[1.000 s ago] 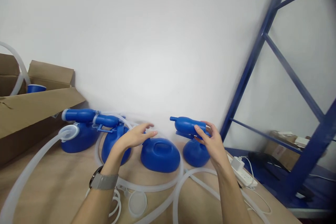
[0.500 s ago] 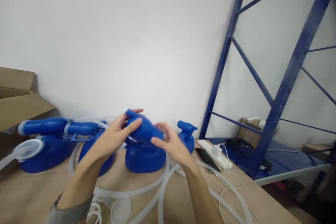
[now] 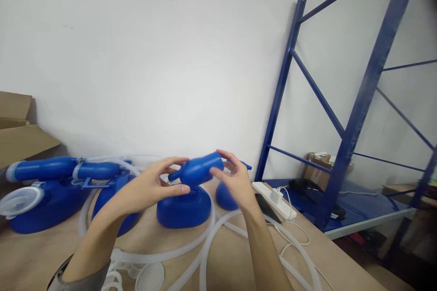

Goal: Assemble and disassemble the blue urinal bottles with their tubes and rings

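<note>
A blue plastic connector (image 3: 201, 168), with a narrow spout at its left end and a wide open mouth at its right, is held in the air above a blue bottle (image 3: 184, 207). My right hand (image 3: 235, 175) grips its wide end between thumb and fingers. Around the spout end, my left hand (image 3: 157, 182) has thumb and fingers spread; whether the fingertips touch it I cannot tell. Another blue bottle (image 3: 225, 197) stands partly behind my right hand. To the left, a blue bottle (image 3: 48, 209) carries a clear cap, beside another blue bottle (image 3: 102, 200) partly covered by my left forearm.
White flexible tubes (image 3: 205, 254) loop over the tabletop, with a round white cap (image 3: 150, 277) near the front. At right lie a power strip (image 3: 276, 200), a dark phone (image 3: 266, 207) and cables. A cardboard box (image 3: 23, 141) and a blue metal rack (image 3: 355, 132) flank the bench.
The connector has been turned, so its spout now points left and its mouth up to the right. My left hand's fingers have spread. The view has shifted slightly right.
</note>
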The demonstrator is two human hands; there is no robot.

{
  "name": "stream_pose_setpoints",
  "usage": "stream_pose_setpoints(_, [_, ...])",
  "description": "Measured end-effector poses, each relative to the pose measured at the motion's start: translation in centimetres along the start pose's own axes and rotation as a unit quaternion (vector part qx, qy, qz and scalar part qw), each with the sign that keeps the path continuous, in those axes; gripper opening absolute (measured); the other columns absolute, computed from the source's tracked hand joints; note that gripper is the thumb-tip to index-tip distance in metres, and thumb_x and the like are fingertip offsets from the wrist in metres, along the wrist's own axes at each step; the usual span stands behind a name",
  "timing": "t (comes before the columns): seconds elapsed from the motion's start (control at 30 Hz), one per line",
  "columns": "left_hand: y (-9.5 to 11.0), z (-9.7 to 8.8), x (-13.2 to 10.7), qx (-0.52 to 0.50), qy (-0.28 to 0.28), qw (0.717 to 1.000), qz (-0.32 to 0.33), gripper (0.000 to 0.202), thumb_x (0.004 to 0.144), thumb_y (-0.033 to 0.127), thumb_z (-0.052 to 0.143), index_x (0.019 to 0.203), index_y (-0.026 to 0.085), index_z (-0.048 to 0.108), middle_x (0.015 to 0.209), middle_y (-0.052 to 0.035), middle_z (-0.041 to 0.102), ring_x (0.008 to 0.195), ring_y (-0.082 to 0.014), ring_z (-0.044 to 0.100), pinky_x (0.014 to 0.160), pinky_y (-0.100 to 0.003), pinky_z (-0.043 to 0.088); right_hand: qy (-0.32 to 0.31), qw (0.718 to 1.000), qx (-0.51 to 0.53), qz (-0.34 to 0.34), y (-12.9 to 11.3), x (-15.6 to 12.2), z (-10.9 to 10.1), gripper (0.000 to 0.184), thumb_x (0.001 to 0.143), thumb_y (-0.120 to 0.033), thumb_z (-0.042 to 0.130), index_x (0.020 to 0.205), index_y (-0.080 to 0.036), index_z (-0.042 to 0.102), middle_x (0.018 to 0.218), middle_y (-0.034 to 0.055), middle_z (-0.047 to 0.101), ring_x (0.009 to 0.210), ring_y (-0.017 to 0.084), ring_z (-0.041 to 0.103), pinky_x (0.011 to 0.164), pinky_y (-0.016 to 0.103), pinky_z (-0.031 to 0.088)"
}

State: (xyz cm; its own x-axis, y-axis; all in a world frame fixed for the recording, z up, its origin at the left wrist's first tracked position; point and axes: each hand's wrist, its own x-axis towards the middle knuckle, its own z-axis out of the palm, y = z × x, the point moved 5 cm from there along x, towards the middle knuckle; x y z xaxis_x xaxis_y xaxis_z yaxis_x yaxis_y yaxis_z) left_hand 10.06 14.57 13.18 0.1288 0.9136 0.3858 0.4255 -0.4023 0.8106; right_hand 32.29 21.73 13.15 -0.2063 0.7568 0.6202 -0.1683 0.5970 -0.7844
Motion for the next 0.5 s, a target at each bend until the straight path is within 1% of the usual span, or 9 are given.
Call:
stream_pose_setpoints(0.07, [-0.8, 0.9, 0.4, 0.023, -0.030, 0.999, -0.017, 0.088, 0.075, 0.061, 0.084, 0.152, 0.033, 0.050, 0.146, -0.0087, 0.061, 0.110, -0.0301, 0.069, 0.077, -0.036, 0.064, -0.035, 0.999, -0.001, -0.006, 0.5, 0.0, 1.0, 0.046, 0.077, -0.042, 0.088, 0.118, -0.026, 0.074, 0.135, 0.0082, 0.070, 0.123, 0.029, 0.066, 0.094, 0.038, 0.060])
stream_pose_setpoints(0.1, [-1.1, 1.4, 0.7, 0.024, -0.037, 0.999, -0.022, 0.089, 0.076, 0.061, 0.082, 0.152, 0.030, 0.049, 0.142, -0.0098, 0.064, 0.100, -0.0283, 0.072, 0.070, -0.035, 0.063, -0.042, 0.999, -0.003, -0.011, 0.9, 0.1, 1.4, 0.044, 0.081, -0.045, 0.084, 0.119, -0.026, 0.074, 0.137, 0.0085, 0.069, 0.128, 0.030, 0.064, 0.101, 0.041, 0.058])
stream_pose_setpoints(0.17, [-2.0, 2.3, 1.6, 0.018, -0.037, 0.999, -0.025, 0.081, 0.079, 0.061, 0.078, 0.148, 0.026, 0.054, 0.135, -0.0101, 0.069, 0.087, -0.0253, 0.073, 0.068, -0.035, 0.062, -0.032, 0.999, -0.034, -0.009, 2.5, 0.3, 1.8, 0.052, 0.089, -0.050, 0.075, 0.134, -0.026, 0.066, 0.148, 0.0093, 0.062, 0.140, 0.030, 0.056, 0.114, 0.043, 0.049])
stream_pose_setpoints(0.23, [-3.3, 3.1, 2.6, 0.017, -0.002, 1.000, -0.026, 0.076, 0.082, 0.061, 0.073, 0.145, 0.023, 0.056, 0.132, -0.0100, 0.070, 0.082, -0.0231, 0.074, 0.074, -0.035, 0.061, -0.024, 0.994, -0.106, 0.027, 5.1, 0.5, 1.7, 0.071, 0.097, -0.055, 0.063, 0.159, -0.027, 0.040, 0.165, 0.0102, 0.044, 0.153, 0.026, 0.041, 0.124, 0.044, 0.037])
stream_pose_setpoints(0.27, [-4.1, 3.3, 3.2, 0.022, 0.030, 0.999, -0.030, 0.077, 0.083, 0.062, 0.070, 0.147, 0.022, 0.053, 0.132, -0.0111, 0.070, 0.080, -0.0232, 0.074, 0.075, -0.036, 0.061, -0.034, 0.986, -0.152, 0.058, 6.7, 0.5, 1.6, 0.079, 0.100, -0.056, 0.058, 0.165, -0.027, 0.025, 0.171, 0.0104, 0.033, 0.157, 0.024, 0.032, 0.127, 0.045, 0.031])
stream_pose_setpoints(0.3, [-5.0, 3.6, 3.8, 0.031, 0.066, 0.997, -0.037, 0.079, 0.086, 0.062, 0.066, 0.150, 0.020, 0.048, 0.132, -0.0131, 0.070, 0.080, -0.0241, 0.074, 0.075, -0.038, 0.060, -0.051, 0.978, -0.184, 0.089, 8.4, 0.4, 1.5, 0.082, 0.101, -0.055, 0.057, 0.167, -0.025, 0.019, 0.173, 0.0122, 0.027, 0.159, 0.025, 0.027, 0.129, 0.047, 0.026])
stream_pose_setpoints(0.37, [-6.8, 3.9, 4.7, 0.060, 0.146, 0.986, -0.055, 0.081, 0.090, 0.060, 0.060, 0.154, 0.015, 0.040, 0.134, -0.0183, 0.068, 0.084, -0.0275, 0.074, 0.082, -0.044, 0.059, -0.100, 0.960, -0.224, 0.138, 11.2, 0.0, 1.3, 0.082, 0.096, -0.049, 0.066, 0.164, -0.019, 0.031, 0.170, 0.0175, 0.032, 0.158, 0.030, 0.030, 0.129, 0.051, 0.024])
stream_pose_setpoints(0.43, [-8.3, 4.5, 5.3, 0.097, 0.204, 0.972, -0.068, 0.078, 0.092, 0.054, 0.059, 0.154, 0.011, 0.040, 0.139, -0.0215, 0.064, 0.098, -0.0318, 0.073, 0.095, -0.049, 0.055, -0.156, 0.942, -0.245, 0.166, 13.2, -0.6, 1.3, 0.075, 0.088, -0.038, 0.078, 0.154, -0.016, 0.049, 0.161, 0.0196, 0.048, 0.150, 0.033, 0.045, 0.126, 0.049, 0.031])
stream_pose_setpoints(0.5, [-9.3, 5.3, 5.6, 0.132, 0.226, 0.962, -0.075, 0.073, 0.093, 0.048, 0.062, 0.152, 0.010, 0.044, 0.142, -0.0216, 0.063, 0.114, -0.0336, 0.069, 0.104, -0.049, 0.051, -0.201, 0.925, -0.270, 0.178, 14.2, -1.0, 1.3, 0.070, 0.081, -0.027, 0.083, 0.145, -0.017, 0.059, 0.151, 0.0169, 0.060, 0.140, 0.032, 0.057, 0.120, 0.045, 0.041])
